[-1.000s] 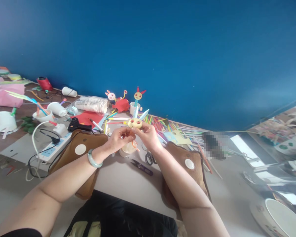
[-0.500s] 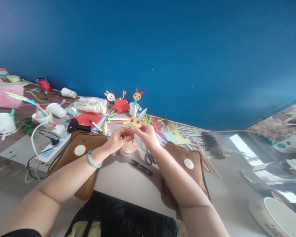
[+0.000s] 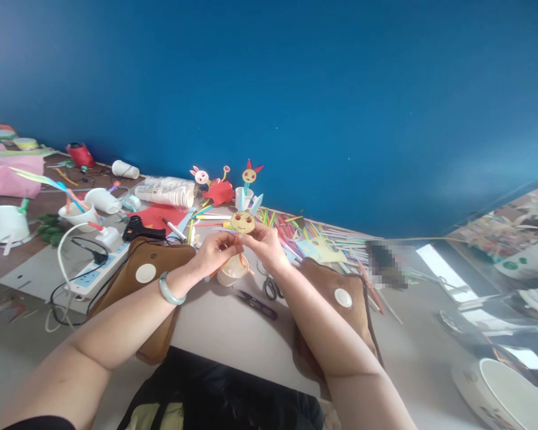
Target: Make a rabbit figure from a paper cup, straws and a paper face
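Observation:
A round yellow rabbit face [image 3: 242, 222] with red eyes and pale blue ears stands upright between my hands. From under it an orange pipe cleaner [image 3: 241, 258] runs down toward a white paper cup [image 3: 232, 276] on the table. My left hand [image 3: 217, 252] pinches the orange pipe cleaner just below the face. With thumb and fingers closed, my right hand [image 3: 264, 246] grips the face's lower right edge; its fingertips partly hide the join. Dark thread snips [image 3: 257, 304] and scissors [image 3: 272, 288] lie close to the cup.
Brown cushions [image 3: 155, 269] flank the work spot, the other [image 3: 336, 322] under my right forearm. A black glue gun [image 3: 143, 228] and power strip [image 3: 94, 269] lie left. Behind are stacked paper cups [image 3: 165, 191], a red-eared rabbit figure [image 3: 249, 175] and many pipe cleaners [image 3: 291, 224].
The rabbit face has tilted and shifted slightly left, its ears leaning less to the right. Both hands keep their hold in nearly the same place.

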Tool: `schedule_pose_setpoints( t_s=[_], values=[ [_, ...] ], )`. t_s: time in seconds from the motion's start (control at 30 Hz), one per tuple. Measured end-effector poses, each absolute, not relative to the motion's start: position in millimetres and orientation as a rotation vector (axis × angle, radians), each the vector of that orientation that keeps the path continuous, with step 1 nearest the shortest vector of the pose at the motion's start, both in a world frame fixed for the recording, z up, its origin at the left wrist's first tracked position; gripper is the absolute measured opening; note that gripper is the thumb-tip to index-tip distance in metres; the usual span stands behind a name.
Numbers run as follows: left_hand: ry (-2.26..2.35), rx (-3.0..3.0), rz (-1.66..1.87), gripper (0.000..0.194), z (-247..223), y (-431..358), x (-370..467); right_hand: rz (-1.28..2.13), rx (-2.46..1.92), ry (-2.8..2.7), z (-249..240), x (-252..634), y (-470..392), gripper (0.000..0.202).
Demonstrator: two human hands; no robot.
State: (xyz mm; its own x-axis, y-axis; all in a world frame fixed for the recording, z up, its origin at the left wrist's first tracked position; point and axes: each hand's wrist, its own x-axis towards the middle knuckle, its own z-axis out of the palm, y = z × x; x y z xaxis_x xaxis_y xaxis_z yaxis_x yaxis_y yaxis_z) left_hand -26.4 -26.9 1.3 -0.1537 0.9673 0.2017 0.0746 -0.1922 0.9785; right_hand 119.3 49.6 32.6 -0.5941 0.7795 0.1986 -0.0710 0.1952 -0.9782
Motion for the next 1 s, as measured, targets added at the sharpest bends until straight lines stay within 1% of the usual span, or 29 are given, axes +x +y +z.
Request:
schedule_pose_setpoints(
  t_s=[0.23,0.43,0.8,1.0],
  values=[
    [1.318,1.356,1.449,0.033,4.3,-27.9,-25.6,1.41,-0.676,-1.765,39.9,119.3,44.5,0.022],
    [1.336,1.365,1.43,0.032,5.1,-28.3,-25.0,1.353,-0.716,-1.777,41.4,118.4,41.9,0.018],
    [1.353,1.38,1.448,0.029,0.9,-27.3,-24.9,1.33,-0.721,-1.791,42.0,118.1,39.9,0.02],
    [1.354,1.395,1.43,0.026,1.3,-28.1,-24.6,1.334,-0.711,-1.76,41.2,116.8,39.5,0.016]
  ],
)
